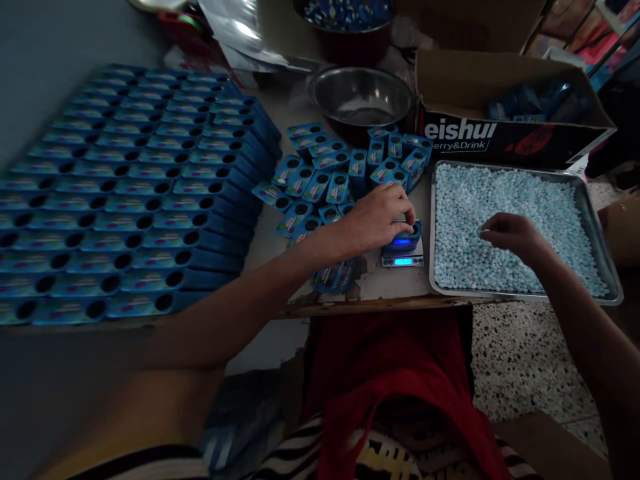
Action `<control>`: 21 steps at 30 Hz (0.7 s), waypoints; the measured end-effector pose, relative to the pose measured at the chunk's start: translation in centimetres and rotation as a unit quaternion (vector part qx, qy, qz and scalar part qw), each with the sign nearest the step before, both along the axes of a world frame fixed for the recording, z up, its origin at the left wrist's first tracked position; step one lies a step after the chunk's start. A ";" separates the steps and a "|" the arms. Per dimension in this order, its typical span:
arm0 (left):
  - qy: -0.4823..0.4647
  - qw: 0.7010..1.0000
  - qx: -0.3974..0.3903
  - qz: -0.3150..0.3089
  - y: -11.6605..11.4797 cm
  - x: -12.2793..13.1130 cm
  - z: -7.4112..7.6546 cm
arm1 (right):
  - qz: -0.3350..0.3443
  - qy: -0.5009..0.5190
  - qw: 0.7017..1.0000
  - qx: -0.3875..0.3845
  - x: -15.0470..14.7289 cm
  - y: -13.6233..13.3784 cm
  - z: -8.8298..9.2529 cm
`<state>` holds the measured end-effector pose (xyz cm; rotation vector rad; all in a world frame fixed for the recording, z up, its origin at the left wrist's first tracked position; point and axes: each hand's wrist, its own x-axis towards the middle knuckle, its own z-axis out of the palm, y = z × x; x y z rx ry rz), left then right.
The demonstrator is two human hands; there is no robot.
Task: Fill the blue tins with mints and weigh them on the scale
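My left hand (pixel 383 212) reaches over a small digital scale (pixel 403 261) with a lit blue display. Its curled fingers and thumb are at the top of a small blue plastic box (pixel 406 240) standing on the scale. Part of that box is hidden by the fingers. Over a metal tray (pixel 433 227) filled with pale blue pellets (pixel 520 267), my right hand (pixel 513 235) has thumb and fingers pinched together. A whitish pellet shows at its fingertips. Several more blue boxes (pixel 316 187) with round dark openings stand loosely behind and left of my left hand.
Rows of blue boxes (pixel 150 180) fill the left side of the table. A steel bowl (pixel 361 97) and a dark red bowl (pixel 350 40) holding blue pieces are at the back. An open carton (pixel 510 140) stands behind the tray. The table edge (pixel 370 305) is near my body.
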<state>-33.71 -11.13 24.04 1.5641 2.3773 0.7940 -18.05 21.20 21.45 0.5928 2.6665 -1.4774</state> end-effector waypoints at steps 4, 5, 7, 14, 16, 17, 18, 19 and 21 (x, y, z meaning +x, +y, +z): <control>0.003 1.000 -0.003 0.010 -0.1 0.1 0.2 | 0.068 0.003 0.998 0.005 -1.8 -3.3 2.1; 0.007 1.000 0.000 0.024 -0.5 0.0 0.4 | 0.096 0.003 0.995 0.020 -2.5 -4.4 2.7; 0.013 0.998 0.003 0.056 -1.7 -0.2 1.0 | 0.150 0.018 0.986 0.075 -3.8 -6.6 3.9; 0.022 0.991 -0.039 0.127 -7.0 -0.9 2.0 | 0.291 0.061 0.922 0.249 -7.3 -12.1 6.4; 0.028 0.989 -0.031 0.143 -7.9 -0.8 2.0 | 0.313 0.049 0.906 0.280 -7.9 -13.2 6.4; 0.029 0.989 -0.025 0.146 -8.1 -0.7 2.1 | 0.322 0.042 0.898 0.295 -8.0 -13.6 6.4; 0.030 0.989 -0.019 0.147 -8.3 -0.6 2.1 | 0.330 0.035 0.891 0.310 -8.2 -14.1 6.4; 0.031 0.989 -0.012 0.146 -8.5 -0.5 2.2 | 0.336 0.030 0.885 0.323 -8.3 -14.4 6.4; 0.030 0.989 -0.006 0.142 -8.8 -0.6 2.2 | 0.341 0.030 0.879 0.332 -8.3 -14.6 6.6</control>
